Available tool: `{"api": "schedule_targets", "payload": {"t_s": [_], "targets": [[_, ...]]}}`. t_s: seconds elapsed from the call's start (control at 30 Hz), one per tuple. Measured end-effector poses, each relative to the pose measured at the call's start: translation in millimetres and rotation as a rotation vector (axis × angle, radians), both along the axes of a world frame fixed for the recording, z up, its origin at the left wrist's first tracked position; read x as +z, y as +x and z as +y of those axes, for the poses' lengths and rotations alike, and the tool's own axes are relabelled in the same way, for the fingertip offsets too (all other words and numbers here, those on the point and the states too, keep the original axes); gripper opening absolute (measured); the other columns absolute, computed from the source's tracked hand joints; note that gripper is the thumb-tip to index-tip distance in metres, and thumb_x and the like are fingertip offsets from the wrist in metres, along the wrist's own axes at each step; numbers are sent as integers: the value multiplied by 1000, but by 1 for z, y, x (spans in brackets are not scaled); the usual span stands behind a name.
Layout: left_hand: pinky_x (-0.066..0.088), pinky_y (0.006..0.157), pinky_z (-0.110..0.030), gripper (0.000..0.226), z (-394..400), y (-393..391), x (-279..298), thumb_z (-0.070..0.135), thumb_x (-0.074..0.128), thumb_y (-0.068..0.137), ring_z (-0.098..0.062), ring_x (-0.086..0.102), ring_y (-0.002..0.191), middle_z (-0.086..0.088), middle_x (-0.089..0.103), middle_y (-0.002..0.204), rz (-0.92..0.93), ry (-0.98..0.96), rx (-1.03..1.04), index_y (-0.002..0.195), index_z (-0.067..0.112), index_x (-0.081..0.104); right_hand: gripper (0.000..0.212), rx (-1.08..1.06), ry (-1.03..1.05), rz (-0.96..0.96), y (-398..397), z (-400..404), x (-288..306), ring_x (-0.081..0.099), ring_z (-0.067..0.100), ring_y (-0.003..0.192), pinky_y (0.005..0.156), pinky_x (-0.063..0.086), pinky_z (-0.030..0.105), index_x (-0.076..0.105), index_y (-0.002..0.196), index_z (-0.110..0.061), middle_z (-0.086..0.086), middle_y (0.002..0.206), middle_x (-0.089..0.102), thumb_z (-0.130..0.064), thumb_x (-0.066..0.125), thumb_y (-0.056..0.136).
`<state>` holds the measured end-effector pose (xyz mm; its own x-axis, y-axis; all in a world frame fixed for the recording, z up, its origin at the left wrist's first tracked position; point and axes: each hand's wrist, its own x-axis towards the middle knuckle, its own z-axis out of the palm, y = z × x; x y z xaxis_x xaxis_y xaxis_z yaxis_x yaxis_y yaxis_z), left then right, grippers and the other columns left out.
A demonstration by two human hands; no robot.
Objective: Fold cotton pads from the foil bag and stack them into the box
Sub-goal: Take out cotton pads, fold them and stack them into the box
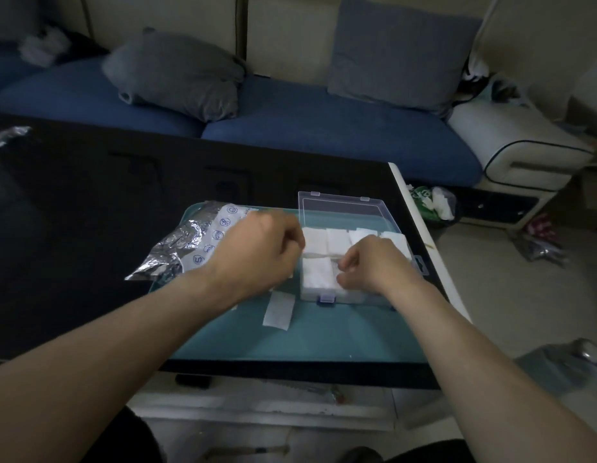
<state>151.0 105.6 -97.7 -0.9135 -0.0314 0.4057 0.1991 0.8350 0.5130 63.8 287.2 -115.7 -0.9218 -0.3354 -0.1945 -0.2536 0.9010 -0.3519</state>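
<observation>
A: Now, head view: where are the pads?

B: Folded cotton pads [335, 241] fill the clear box [340, 208] on the teal tray [290, 342]; one loose pad [279, 310] lies just beside it, foil bag [187, 242] at left.

A: Hands?

B: Left hand [257, 252] curled at the box edge, grip hidden. Right hand [370, 265] curled over the pads; whether it pinches one, cannot tell.

The scene is dim and bluish, with soft light and faint shadows. The glossy black tabletop [90, 202] at far left reflects weakly; the crinkled silver foil bag [177, 248] glints. Wide-angle distortion bends the edges, and the far sofa is soft and grainy.
</observation>
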Motion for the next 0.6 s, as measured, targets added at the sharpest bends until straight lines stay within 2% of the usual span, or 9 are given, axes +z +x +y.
{"api": "schedule_targets", "payload": {"t_s": [0.03,0.1,0.17,0.23,0.3,0.37,0.43,0.5,0.6], "targets": [[50,66,-32,18,-5,1,4,17,52,78,-13,55,67,3,66,80,75,4,44,80,15,71,14,9,-13,75,1,-2,4,68,15,88,79,55,27,78,82,-20,-5,85,71,-15,66,87],[49,69,-31,17,-17,2,10,22,57,83,-12,52,74,3,61,89,152,-52,138,91,14,69,15,59,-188,199,8,-11,14,67,12,83,77,54,26,78,85,-19,-8,82,71,-15,64,89],[45,82,-31,31,-28,3,8,34,63,87,-17,51,95,-1,54,104,48,-154,197,110,15,63,6,211,-317,195,23,-25,26,62,4,76,73,50,24,77,92,-21,-12,81,67,-20,73,87],[42,95,-35,54,-39,4,-1,49,65,84,-24,46,112,-7,50,118,-148,-272,233,125,15,54,21,418,-207,95,37,-39,25,58,3,80,74,45,24,74,99,-23,-11,89,62,-29,81,81],[40,99,-39,61,-47,3,-11,52,65,83,-28,43,122,-11,51,128,-320,-318,252,129,14,52,38,511,21,63,45,-51,14,54,15,97,79,47,31,71,105,-21,-3,100,61,-36,86,73],[44,90,-37,44,-54,2,-21,43,63,86,-29,51,115,-12,59,122,-368,-306,245,116,12,59,44,557,183,130,46,-57,5,46,23,103,79,46,37,71,105,-18,1,98,63,-39,87,69],[44,75,-33,21,-61,2,-25,30,57,89,-26,57,94,-12,66,109,-396,-304,246,99,11,60,37,595,303,202,48,-61,2,41,24,97,74,37,37,69,96,-19,0,84,57,-41,84,70],[47,76,-33,21,-69,3,-28,20,51,90,-27,60,91,-12,68,107,-448,-285,243,104,11,64,33,605,366,225,50,-66,2,37,24,91,72,30,37,62,85,-19,-1,75,48,-40,83,71],[50,83,-34,31,-78,5,-34,17,49,91,-28,62,101,-10,69,112,-502,-246,228,119,15,64,38,607,390,210,52,-72,0,36,24,93,77,29,38,65,97,-19,1,88,55,-39,85,71]]}}
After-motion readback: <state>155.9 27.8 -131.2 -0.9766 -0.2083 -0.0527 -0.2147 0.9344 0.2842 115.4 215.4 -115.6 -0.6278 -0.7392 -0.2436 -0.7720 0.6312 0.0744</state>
